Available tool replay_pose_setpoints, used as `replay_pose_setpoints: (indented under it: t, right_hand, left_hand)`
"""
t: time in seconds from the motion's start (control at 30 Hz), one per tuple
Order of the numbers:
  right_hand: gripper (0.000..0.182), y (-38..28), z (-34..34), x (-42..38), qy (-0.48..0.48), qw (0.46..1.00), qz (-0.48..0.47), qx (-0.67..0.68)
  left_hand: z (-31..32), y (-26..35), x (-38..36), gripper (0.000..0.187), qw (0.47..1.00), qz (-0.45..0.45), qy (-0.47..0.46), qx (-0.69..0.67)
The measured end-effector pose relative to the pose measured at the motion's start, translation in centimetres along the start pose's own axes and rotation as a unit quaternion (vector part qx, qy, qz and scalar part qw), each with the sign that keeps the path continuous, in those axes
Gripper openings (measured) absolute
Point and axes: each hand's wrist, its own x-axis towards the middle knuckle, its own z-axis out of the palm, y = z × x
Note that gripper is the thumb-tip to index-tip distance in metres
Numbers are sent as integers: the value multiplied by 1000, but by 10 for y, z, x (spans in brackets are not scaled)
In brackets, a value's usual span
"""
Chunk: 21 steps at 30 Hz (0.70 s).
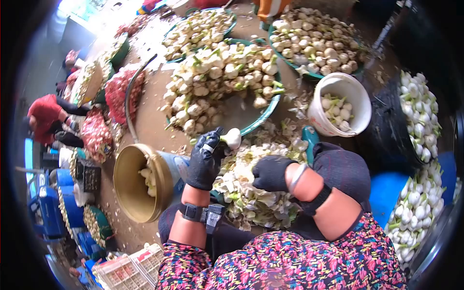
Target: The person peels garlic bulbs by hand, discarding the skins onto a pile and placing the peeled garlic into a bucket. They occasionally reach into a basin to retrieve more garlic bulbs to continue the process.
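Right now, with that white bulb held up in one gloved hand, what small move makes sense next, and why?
Probably drop the bulb into the brass pan beside the left hand. The bulb looks white and clean, a few like it already lie in that pan, and the right hand rests on the trimmings pile.

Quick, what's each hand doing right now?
Left hand: closed, holding a white bulb.
Right hand: closed on the heap of peelings; grip cannot be told.
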Motion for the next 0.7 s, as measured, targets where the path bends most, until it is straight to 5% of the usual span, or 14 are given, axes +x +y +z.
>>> replay_pose_setpoints:
  t: [0.03,0.07,0.1,0.17,0.2,0.23,0.27,0.4,0.5,0.63,0.7]
  right_hand:
    - [30,0,-1,1,4,1000,11,-1]
    - [30,-3,1,2,36,999,4,-1]
    - [31,-6,-1,2,25,999,20,1]
    - [32,-2,10,4,66,998,-5,15]
    - [32,0,10,2,65,998,-7,14]
    - [32,2,8,1,89,996,-11,23]
    - [32,4,6,0,114,993,-18,34]
    - [29,0,-16,-10,78,996,-19,32]
    - [25,-3,-15,-5,86,994,-55,31]
    - [31,-1,-9,0,132,989,-53,47]
    - [35,-1,-17,-1,124,990,-41,49]
  left_hand:
    - [5,16,5,28,992,-83,-12,-98]
    - [2,23,31,30,955,238,-29,176]
    - [9,39,38,33,969,171,-26,174]
    - [8,86,71,39,978,193,20,81]
    - [2,81,83,42,975,48,5,-216]
    - [-8,75,91,46,867,-100,-10,-488]
    - [-11,68,94,42,872,-79,20,-482]
    - [-45,-65,60,31,974,-207,42,-85]
    - [-36,-149,24,25,958,-276,-19,70]
    - [-16,-168,38,21,934,-248,-71,246]
    - [-10,-188,58,46,874,-291,-189,340]
